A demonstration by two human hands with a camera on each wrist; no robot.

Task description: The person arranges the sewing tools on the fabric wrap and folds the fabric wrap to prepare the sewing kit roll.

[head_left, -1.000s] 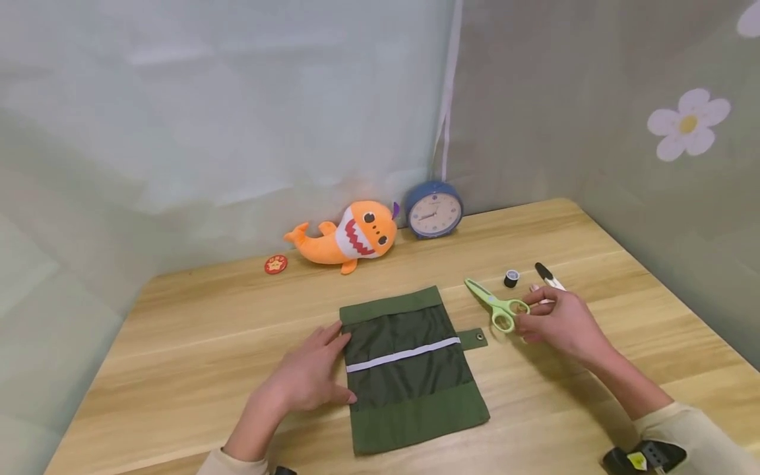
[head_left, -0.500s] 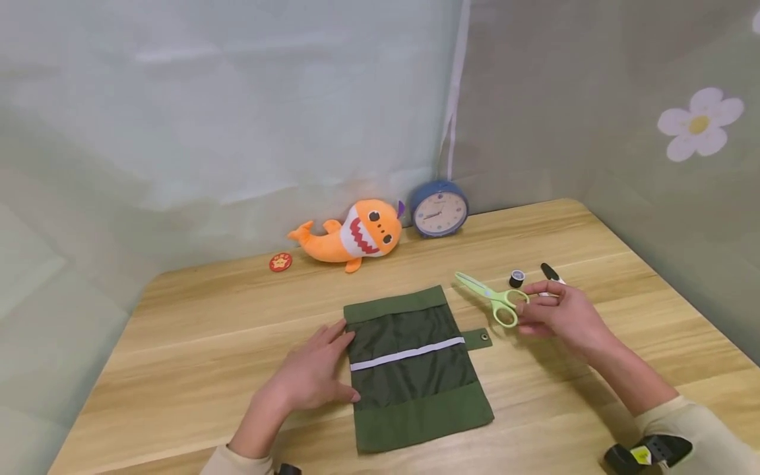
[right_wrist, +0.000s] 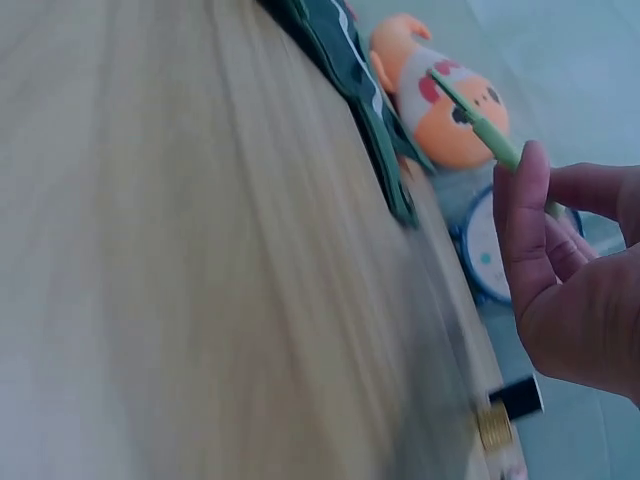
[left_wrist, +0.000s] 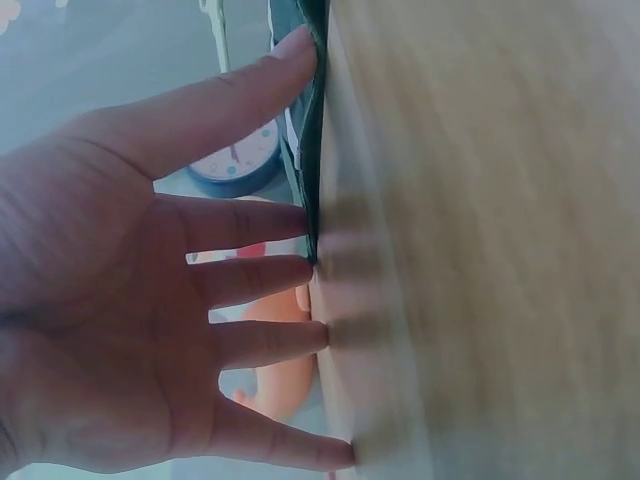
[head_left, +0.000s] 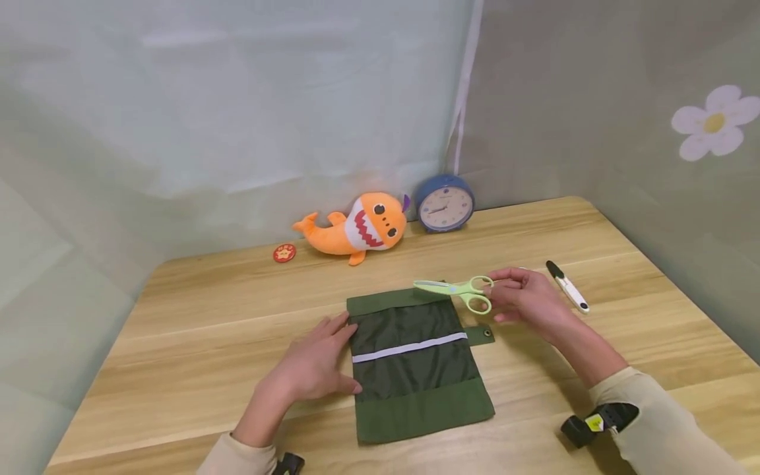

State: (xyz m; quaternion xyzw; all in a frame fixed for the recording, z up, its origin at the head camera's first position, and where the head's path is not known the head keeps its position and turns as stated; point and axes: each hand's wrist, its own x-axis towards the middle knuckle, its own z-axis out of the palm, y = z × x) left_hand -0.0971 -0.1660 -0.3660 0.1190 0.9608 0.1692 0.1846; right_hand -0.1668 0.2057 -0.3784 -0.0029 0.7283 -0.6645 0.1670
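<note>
Right hand (head_left: 530, 301) pinches scissors (head_left: 459, 289), handles partly hidden behind its fingertips; left hand (head_left: 315, 365), fingers spread, touches green cloth (head_left: 418, 369) beside its thumb.

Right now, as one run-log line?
left hand: touching green cloth | right hand: pinching scissors, raised off table | green cloth: open on table | toy, clock: at back

In the head view, the left sleeve (head_left: 237, 456), at the bottom left of centre, and the right sleeve (head_left: 665, 422), at the lower right, were plain beige. A black wrist unit (head_left: 576, 432) sat against the right sleeve and bore a yellow label (head_left: 595, 423), its print too small to read; a second black unit (head_left: 289, 464), beside the left sleeve, was cut off by the bottom edge.
</note>
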